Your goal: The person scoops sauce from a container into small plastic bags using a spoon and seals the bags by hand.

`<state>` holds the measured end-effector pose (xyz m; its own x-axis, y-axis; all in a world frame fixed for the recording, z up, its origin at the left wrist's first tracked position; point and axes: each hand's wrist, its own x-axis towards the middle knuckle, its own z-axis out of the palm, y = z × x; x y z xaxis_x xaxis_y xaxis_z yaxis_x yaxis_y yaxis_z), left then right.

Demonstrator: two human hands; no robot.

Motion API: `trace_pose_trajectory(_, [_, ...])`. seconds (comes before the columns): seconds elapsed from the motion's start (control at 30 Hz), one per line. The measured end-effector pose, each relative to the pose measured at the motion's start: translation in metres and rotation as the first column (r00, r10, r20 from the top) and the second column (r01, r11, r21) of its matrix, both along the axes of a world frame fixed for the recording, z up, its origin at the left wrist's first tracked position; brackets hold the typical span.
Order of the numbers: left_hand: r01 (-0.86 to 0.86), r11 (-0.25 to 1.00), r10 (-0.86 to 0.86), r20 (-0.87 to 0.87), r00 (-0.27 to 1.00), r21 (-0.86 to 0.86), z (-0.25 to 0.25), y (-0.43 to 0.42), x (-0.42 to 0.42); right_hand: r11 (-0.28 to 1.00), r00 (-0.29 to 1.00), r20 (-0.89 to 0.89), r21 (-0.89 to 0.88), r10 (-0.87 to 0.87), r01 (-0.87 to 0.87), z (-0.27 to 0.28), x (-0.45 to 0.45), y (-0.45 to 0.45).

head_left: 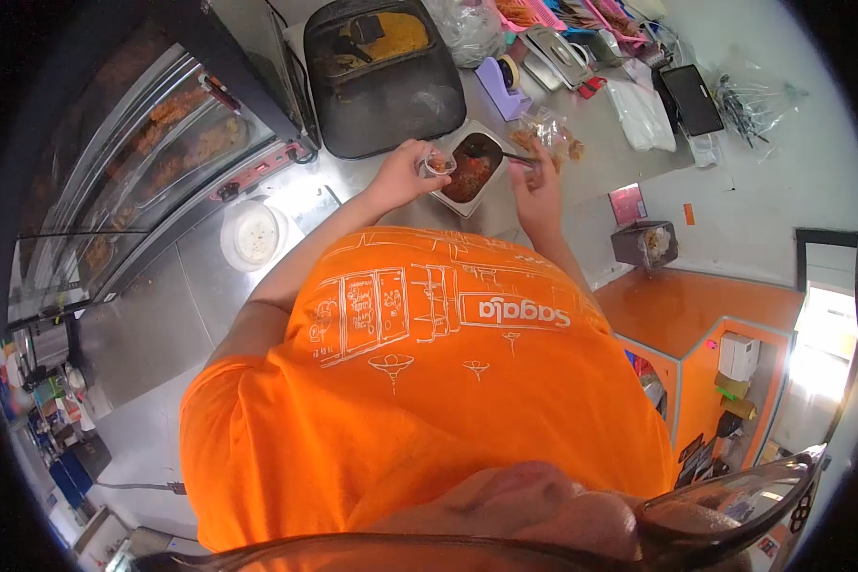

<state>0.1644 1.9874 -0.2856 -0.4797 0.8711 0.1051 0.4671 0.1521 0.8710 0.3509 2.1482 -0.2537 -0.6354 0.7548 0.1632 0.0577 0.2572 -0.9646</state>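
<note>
My left hand [402, 175] is closed around a small clear plastic cup [437, 164] with some reddish sauce in it. The cup is held at the left edge of a rectangular metal container [462, 207] of dark red chunky sauce [469, 181]. In my right hand [539, 186] is the dark handle of a spoon [517, 156], fingers wrapped round it. The spoon's dark bowl [478, 146] is over or in the far part of the sauce; its exact depth I cannot tell. A clear plastic bag [553, 132] with brownish food lies just beyond my right hand.
A large black tray [377, 114] with yellow crumbs stands beyond my left hand. A glass display case [162, 143] of fried food is at left, near a round white tub [255, 234]. A purple tape dispenser [501, 88], stapler [558, 55] and white plastic bags [642, 114] lie at the back right.
</note>
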Motion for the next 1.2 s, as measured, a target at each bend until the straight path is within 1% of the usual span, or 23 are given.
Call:
trace_pose_trajectory(0.03, [-0.014,1.000,0.014,0.026,1.000,-0.014,-0.001,0.001,0.001,0.996,0.999,0.038,-0.080,-0.025,0.028,-0.003,-0.005,-0.005])
trace_pose_trajectory(0.1, [-0.022,1.000,0.020,0.323,0.946,0.002,0.008,0.003,0.007,0.923,0.991,0.057,-0.360,-0.122,0.134,-0.017,-0.013,-0.014])
trace_pose_trajectory(0.13, [-0.014,0.999,-0.001,0.409,0.912,0.035,0.010,0.005,0.011,0.852,0.994,0.093,-0.523,0.065,-0.007,-0.020,-0.013,-0.013])
trace_pose_trajectory(0.2, [0.003,0.992,-0.067,0.518,0.853,0.123,0.009,0.008,0.020,0.564,0.901,0.056,-0.796,0.430,-0.219,-0.015,-0.014,-0.016])
trace_pose_trajectory(0.23, [0.016,0.984,-0.113,0.542,0.833,0.180,0.006,0.009,0.022,0.509,0.903,-0.032,-0.817,0.429,-0.271,-0.018,-0.015,-0.018])
trace_pose_trajectory(0.3, [0.107,0.981,-0.179,0.545,0.819,0.162,0.002,0.008,0.020,0.396,0.889,-0.205,-0.838,0.410,-0.376,-0.026,-0.016,-0.022])
trace_pose_trajectory(0.33, [0.151,0.977,-0.211,0.548,0.809,0.153,0.000,0.007,0.020,0.402,0.900,-0.239,-0.831,0.364,-0.384,-0.028,-0.016,-0.021])
trace_pose_trajectory(0.4, [0.171,0.977,-0.206,0.782,0.588,0.128,0.013,0.000,0.013,0.416,0.912,-0.305,-0.818,0.273,-0.398,-0.029,-0.017,-0.017])
trace_pose_trajectory(0.43, [0.181,0.976,-0.190,0.871,0.454,0.119,0.020,-0.003,0.010,0.408,0.897,-0.345,-0.803,0.278,-0.435,-0.029,-0.015,-0.016])
trace_pose_trajectory(0.53, [0.190,0.964,-0.243,0.907,0.344,0.187,0.025,-0.009,0.011,0.374,0.863,-0.423,-0.779,0.277,-0.503,-0.012,-0.016,-0.018])
trace_pose_trajectory(0.6, [0.168,0.973,-0.208,0.909,0.360,0.156,0.025,-0.008,0.012,0.339,0.870,-0.428,-0.803,0.246,-0.491,0.000,-0.018,-0.023])
trace_pose_trajectory(0.63, [0.158,0.977,-0.191,0.910,0.368,0.142,0.025,-0.006,0.013,0.390,0.882,-0.387,-0.793,0.269,-0.467,-0.001,-0.018,-0.024])
trace_pose_trajectory(0.7, [0.113,0.990,-0.129,0.832,0.539,0.080,0.028,-0.003,0.016,0.492,0.903,-0.301,-0.762,0.307,-0.421,-0.003,-0.019,-0.025])
trace_pose_trajectory(0.73, [0.086,0.995,-0.095,0.781,0.617,0.052,0.029,-0.001,0.018,0.610,0.931,-0.194,-0.710,0.310,-0.351,-0.004,-0.021,-0.027])
trace_pose_trajectory(0.8, [0.030,0.996,0.008,0.427,0.904,-0.084,0.023,0.002,0.022,0.808,0.964,0.019,-0.549,0.265,-0.212,0.002,-0.025,-0.034])
trace_pose_trajectory(0.83, [-0.019,0.990,0.048,0.205,0.978,-0.138,0.022,0.003,0.023,0.889,0.966,0.055,-0.407,0.253,-0.209,-0.006,-0.025,-0.033])
trace_pose_trajectory(0.9, [-0.064,0.995,0.070,0.088,0.994,-0.073,0.036,0.002,0.030,0.975,0.970,0.116,-0.091,0.213,-0.204,-0.019,-0.031,-0.031])
trace_pose_trajectory(0.93, [-0.086,0.996,0.088,0.029,0.996,-0.037,0.045,0.002,0.031,0.963,0.979,0.047,-0.193,0.200,-0.188,-0.024,-0.030,-0.027])
trace_pose_trajectory(1.0, [0.001,0.941,0.039,-0.112,0.993,0.338,0.072,0.006,0.026,0.903,0.985,-0.080,-0.394,0.153,-0.172,0.003,-0.033,-0.027])
trace_pose_trajectory(1.03, [0.068,0.862,0.033,-0.188,0.982,0.503,0.079,0.007,0.023,0.865,0.983,-0.052,-0.468,0.177,-0.181,0.021,-0.032,-0.025])
trace_pose_trajectory(1.1, [0.145,0.917,-0.094,-0.152,0.984,0.371,0.070,0.005,0.012,0.771,0.973,0.002,-0.611,0.229,-0.180,0.054,-0.027,-0.019])
trace_pose_trajectory(1.13, [0.187,0.934,-0.155,-0.127,0.980,0.304,0.066,0.004,0.009,0.809,0.969,0.012,-0.553,0.247,-0.200,0.051,-0.024,-0.016])
trace_pose_trajectory(1.2, [0.110,0.961,-0.097,-0.061,0.993,0.254,0.073,0.002,0.013,0.877,0.960,0.030,-0.416,0.277,-0.240,0.046,-0.025,-0.008])
